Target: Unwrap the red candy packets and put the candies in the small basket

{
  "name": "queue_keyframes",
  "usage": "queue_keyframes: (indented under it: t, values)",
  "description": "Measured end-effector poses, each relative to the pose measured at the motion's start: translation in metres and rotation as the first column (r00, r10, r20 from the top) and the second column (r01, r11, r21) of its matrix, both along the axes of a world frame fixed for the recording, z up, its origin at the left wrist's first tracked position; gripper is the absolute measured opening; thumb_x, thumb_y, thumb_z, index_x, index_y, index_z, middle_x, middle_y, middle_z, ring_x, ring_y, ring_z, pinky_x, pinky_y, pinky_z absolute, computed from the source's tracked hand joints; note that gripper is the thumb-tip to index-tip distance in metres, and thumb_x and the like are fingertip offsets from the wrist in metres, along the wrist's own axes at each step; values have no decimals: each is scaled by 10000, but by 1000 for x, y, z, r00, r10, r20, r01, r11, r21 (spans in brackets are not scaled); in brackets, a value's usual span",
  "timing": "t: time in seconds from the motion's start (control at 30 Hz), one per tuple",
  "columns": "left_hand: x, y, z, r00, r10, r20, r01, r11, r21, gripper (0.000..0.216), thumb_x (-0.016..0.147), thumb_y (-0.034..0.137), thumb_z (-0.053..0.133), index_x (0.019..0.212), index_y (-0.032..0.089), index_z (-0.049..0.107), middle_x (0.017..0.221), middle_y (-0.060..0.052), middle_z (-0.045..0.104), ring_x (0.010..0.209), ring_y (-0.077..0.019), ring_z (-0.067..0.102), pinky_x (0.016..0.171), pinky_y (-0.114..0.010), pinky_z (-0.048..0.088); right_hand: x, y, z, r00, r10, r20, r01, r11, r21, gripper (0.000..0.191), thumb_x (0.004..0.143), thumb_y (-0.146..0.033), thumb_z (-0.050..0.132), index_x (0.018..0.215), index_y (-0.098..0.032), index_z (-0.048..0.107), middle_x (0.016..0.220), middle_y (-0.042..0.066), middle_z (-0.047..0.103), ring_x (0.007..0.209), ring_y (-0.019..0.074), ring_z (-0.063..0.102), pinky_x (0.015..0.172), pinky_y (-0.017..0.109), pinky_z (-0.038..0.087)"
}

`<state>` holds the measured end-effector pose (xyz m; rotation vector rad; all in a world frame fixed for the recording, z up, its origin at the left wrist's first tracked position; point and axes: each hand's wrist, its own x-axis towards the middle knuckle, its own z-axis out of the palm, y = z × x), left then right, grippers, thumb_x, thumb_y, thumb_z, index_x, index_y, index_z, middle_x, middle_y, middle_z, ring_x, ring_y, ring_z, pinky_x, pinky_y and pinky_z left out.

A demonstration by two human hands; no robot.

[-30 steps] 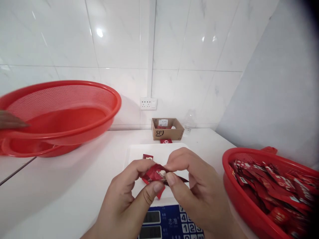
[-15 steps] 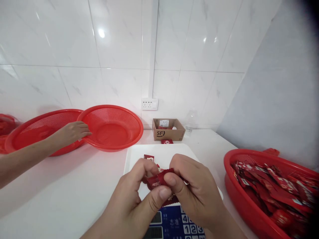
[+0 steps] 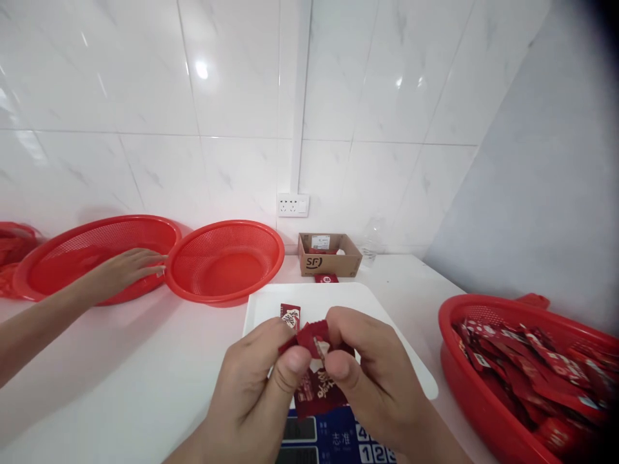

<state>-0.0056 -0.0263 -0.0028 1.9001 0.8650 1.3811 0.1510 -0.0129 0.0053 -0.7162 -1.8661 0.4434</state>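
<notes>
A dark red, glossy film packet with pale lettering (image 3: 309, 334) is held between my two hands, over the near part of a scale. My left hand (image 3: 261, 367) pinches its left side between thumb and bent fingers; my right hand (image 3: 377, 361) grips its right side likewise, thumb facing the left thumb. A printed red film piece (image 3: 322, 390) hangs just below my thumbs; whether it belongs to the same packet I cannot tell. Beneath lies the scale's white, rectangular tray (image 3: 338, 296), bearing a small red-and-white printed packet (image 3: 291, 314) beyond my left hand. At the tray's near side is a blue panel with displays and number keys (image 3: 342, 441), partly covered by my hands. Beyond the tray's far edge, a red packet (image 3: 327, 278) lies before an open brown cardboard box marked "SF" (image 3: 336, 265), with a clear container (image 3: 372, 241) just to its right. On the right stands a round, red plastic basket (image 3: 464, 386) heaped with red packets (image 3: 536, 374). On the far left stand two round, red mesh baskets (image 3: 227, 274); another person's hand (image 3: 128, 267) extends its fingers where they meet, its grip undeterminable. All rest on a white tabletop (image 3: 193, 348).
</notes>
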Motion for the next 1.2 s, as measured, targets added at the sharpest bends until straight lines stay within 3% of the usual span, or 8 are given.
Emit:
queue_keyframes:
  t: [0.1, 0.23, 0.43, 0.67, 0.77, 0.87, 1.03, 1.2]
  values:
    - [1, 1, 0, 994, 69, 90, -62, 995, -78, 383, 971, 420, 449, 656, 202, 459, 627, 26, 478, 582, -125, 450, 545, -220, 396, 1, -1, 0, 996, 53, 70, -48, 996, -72, 544, 935, -624, 450, 613, -186, 418, 577, -39, 439, 523, 102, 398, 487, 226, 297]
    - [2, 2, 2, 989, 5, 145, 12, 994, -110, 363, 970, 436, 454, 707, 199, 535, 670, 13, 558, 620, -126, 509, 587, -209, 438, 2, -2, 1, 985, 126, 115, -122, 992, -40, 468, 995, -475, 455, 646, -171, 523, 630, 0, 554, 585, 121, 495, 537, 233, 351]
    - [2, 4, 5, 973, -32, 230, 70, 985, -158, 318, 905, 475, 568, 762, 198, 631, 675, 12, 587, 633, -128, 535, 597, -211, 462, 0, -2, 2, 983, 98, 157, -108, 992, 58, 529, 1009, -459, 423, 566, -177, 483, 555, -13, 467, 527, 118, 432, 499, 245, 319]
    - [2, 6, 1, 908, -59, 414, 169, 957, -236, 279, 894, 448, 606, 777, 198, 652, 673, 25, 608, 625, -109, 545, 596, -199, 471, 0, 2, -1, 984, 71, 163, -64, 997, -45, 524, 957, -567, 465, 617, -173, 528, 588, -23, 507, 545, 110, 469, 502, 228, 337]
    - [1, 8, 1, 886, -75, 458, 208, 946, -248, 252, 886, 440, 623, 803, 203, 640, 711, 29, 617, 671, -109, 551, 640, -196, 479, 0, 3, 0, 989, 83, 120, -81, 996, -22, 430, 994, -447, 476, 655, -187, 514, 625, -29, 530, 582, 108, 492, 534, 215, 366]
    - [1, 7, 4, 886, -105, 451, 260, 919, -296, 245, 909, 420, 596, 802, 200, 613, 720, 17, 626, 681, -127, 557, 669, -233, 491, 0, 3, 2, 995, 77, 63, -77, 997, -2, 356, 998, -334, 498, 672, -194, 524, 628, -39, 558, 584, 100, 509, 549, 204, 384]
    - [2, 6, 9, 898, -111, 426, 260, 915, -310, 216, 914, 386, 597, 800, 203, 607, 723, 19, 605, 691, -129, 547, 665, -229, 481, 3, 0, 2, 997, -8, -72, 1, 995, -102, 342, 976, -351, 525, 670, -198, 547, 562, -46, 564, 487, 93, 493, 461, 193, 366]
    - [0, 5, 9, 966, -152, 209, 204, 945, -256, 238, 958, 361, 527, 801, 199, 605, 766, 5, 618, 749, -137, 572, 689, -227, 471, 4, 0, -3, 975, 24, -219, -61, 985, -162, 359, 972, -404, 532, 681, -195, 565, 543, -46, 545, 470, 83, 475, 435, 173, 354]
